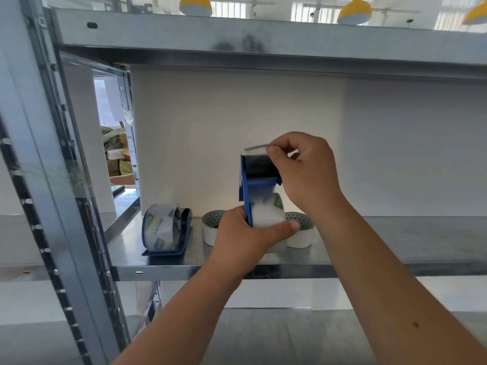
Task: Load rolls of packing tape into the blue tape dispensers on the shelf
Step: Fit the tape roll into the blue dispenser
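Two blue plastic tape dispensers are in play at a grey sheet-metal shelf (395, 241), and both carry a roll of clear packing tape. The finished dispenser (186, 227) stands on its edge at the left of the shelf deck with its clear printed roll (161, 230) seated in the frame, and nobody touches it. The second blue dispenser (247, 185) is held upright above the front of the shelf, just right of the first. The person's left hand (243, 234) grips it from below, fingers and thumb curled round the transparent tape roll (268, 210) mounted in it. The right hand (305, 167) is up at the dispenser's head, thumb and forefinger pinching the loose tape end (257, 148), which stretches flat above the black roller (259, 165).

Judged from this, mounting is done on the second unit and threading is the step in hand. The strip looks drawn over the roller, but whether it has reached the cutting blade cannot be told, since the hand covers that side.

Behind the hands, two white tape rolls with green triangle-patterned cores lie flat on the deck: the left white roll (209, 233) between the two dispensers, the right white roll (303, 238) just beyond the left thumb. No empty dispenser shows in view, so whether these spares have anywhere to go is unclear. What appears left is to finish the threading and set the second dispenser down on the shelf.
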Tool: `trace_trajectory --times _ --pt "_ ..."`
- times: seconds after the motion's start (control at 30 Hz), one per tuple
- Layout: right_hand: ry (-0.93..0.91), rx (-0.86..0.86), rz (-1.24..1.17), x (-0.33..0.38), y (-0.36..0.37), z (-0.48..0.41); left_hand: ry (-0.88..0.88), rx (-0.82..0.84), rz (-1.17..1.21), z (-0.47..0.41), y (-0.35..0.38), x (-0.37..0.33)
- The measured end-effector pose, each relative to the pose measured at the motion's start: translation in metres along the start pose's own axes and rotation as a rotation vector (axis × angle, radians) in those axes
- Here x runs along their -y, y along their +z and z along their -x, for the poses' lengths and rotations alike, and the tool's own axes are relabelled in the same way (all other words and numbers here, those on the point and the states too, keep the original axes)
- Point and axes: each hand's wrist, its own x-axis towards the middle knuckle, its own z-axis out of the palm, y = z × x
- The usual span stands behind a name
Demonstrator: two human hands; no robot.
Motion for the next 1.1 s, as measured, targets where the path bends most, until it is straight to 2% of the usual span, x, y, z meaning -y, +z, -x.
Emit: trace_trajectory --times 0.17,0.4,0.53,0.8,0.97,1.03,1.1 --pt "0.029 0.006 -0.033 0.003 0.0 -0.025 -0.114 -0.009 0.041 0.0 0.002 -0.004" --pt "0.176 -0.004 -0.154 -0.001 0.01 -0.063 -0.288 0.07 0.099 0.01 0.001 -0.001" --pt "0.265 0.023 -0.19 -0.005 0.015 -0.076 -0.33 0.045 0.068 0.016 0.0 0.0" --pt "0.566 0.096 -0.274 -0.034 0.018 -0.062 -0.318 0.102 0.093 0.026 -0.017 -0.016" --pt "0.861 0.256 -0.195 -0.051 0.029 -0.025 -0.253 0.127 0.195 0.031 -0.026 -0.035" --pt "0.964 0.275 -0.392 -0.052 0.032 -0.005 -0.228 0.127 0.197 0.031 -0.027 -0.039" --pt "0.941 0.219 -0.66 -0.056 0.031 0.012 -0.235 0.153 0.201 0.033 -0.027 -0.044"
